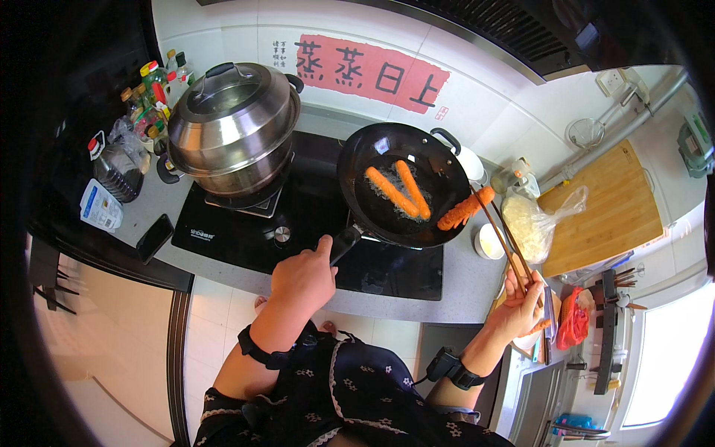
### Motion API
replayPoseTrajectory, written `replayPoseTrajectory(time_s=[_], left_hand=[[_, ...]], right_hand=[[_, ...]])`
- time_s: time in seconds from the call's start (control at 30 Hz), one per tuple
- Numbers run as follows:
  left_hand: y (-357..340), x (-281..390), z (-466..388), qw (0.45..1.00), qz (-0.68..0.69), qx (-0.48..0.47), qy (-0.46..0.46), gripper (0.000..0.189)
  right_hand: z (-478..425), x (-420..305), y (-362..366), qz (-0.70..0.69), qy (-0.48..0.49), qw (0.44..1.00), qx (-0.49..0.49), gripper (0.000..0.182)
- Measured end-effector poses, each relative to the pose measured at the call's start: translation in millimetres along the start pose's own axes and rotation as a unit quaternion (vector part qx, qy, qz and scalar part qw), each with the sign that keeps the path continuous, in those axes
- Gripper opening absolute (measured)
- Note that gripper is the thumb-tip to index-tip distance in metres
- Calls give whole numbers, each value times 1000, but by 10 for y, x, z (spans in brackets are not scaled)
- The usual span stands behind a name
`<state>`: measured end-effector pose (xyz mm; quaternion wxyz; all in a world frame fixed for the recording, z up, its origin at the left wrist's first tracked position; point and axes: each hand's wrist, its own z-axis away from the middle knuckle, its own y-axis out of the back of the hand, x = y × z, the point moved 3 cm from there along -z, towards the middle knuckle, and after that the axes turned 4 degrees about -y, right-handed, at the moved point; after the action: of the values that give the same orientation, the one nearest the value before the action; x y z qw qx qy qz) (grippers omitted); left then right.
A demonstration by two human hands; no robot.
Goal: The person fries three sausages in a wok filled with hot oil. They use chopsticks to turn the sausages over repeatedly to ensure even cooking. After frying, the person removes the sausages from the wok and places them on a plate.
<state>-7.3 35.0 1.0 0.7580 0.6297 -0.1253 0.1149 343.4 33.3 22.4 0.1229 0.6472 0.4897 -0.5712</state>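
Observation:
My left hand [306,274] grips the black handle of a frying wok [380,139] on the right side of the cooktop [313,223]. Two orange sausage-like pieces [392,191] lie side by side in bubbling oil in the wok. Between the fingers of my right hand [522,304] is a pair of long wooden chopsticks [505,246]. Their tips hold a third orange piece [466,209], with a rough, slit surface, at the wok's right rim.
A lidded steel steamer pot [232,123] stands on the left burner. Left of it are several bottles [153,78] and a phone [155,238]. At the right are a small white bowl [490,242], a plastic bag [528,223], a wooden cutting board [603,207] and a knife [549,324].

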Motion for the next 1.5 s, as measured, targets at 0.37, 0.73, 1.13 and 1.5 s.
replayPoseTrajectory(time_s=[0.37,0.73,1.13,1.5], left_hand=[[50,69,-3,998,21,-55,7,58],[-22,-760,-19,927,375,17,-23,34],[-1086,-2826,61,844,179,437,256,16],[-1484,-2771,38,792,-5,472,389,48]], right_hand=[[44,-34,-12,-1,-5,1000,18,30],[46,-49,-15,-20,2,999,28,26],[-29,-56,71,-3,-7,1000,-24,33],[7,-34,50,14,-8,999,-28,33]])
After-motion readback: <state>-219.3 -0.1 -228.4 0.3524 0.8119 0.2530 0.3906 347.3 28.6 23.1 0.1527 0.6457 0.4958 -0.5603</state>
